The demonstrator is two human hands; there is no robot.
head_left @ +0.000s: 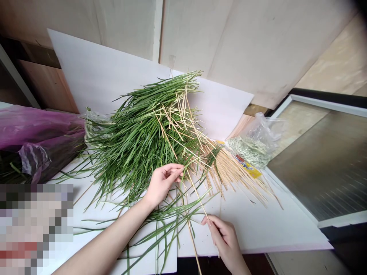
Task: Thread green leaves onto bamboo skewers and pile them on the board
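Observation:
My left hand (164, 181) is closed in a pinch, with a green chive leaf (188, 163) at its fingertips beside the upper end of a thin bamboo skewer (197, 194). Lower down, my right hand (225, 240) pinches the other end of that skewer between thumb and fingers. A big heap of long green chives (134, 133) lies beyond my left hand, with several loose skewers (179, 114) strewn over its right side. Loose chive leaves (160, 225) are scattered beneath my left forearm. Whether the leaf is pierced by the skewer tip, I cannot tell.
A thick spread of bamboo skewers (229, 168) lies right of the heap. Behind it sits a clear plastic bag (252, 143) with pale contents. A purple plastic bag (43, 126) is at the left. White boards (114, 65) lean against the wall, and a framed glass panel (321, 160) stands right.

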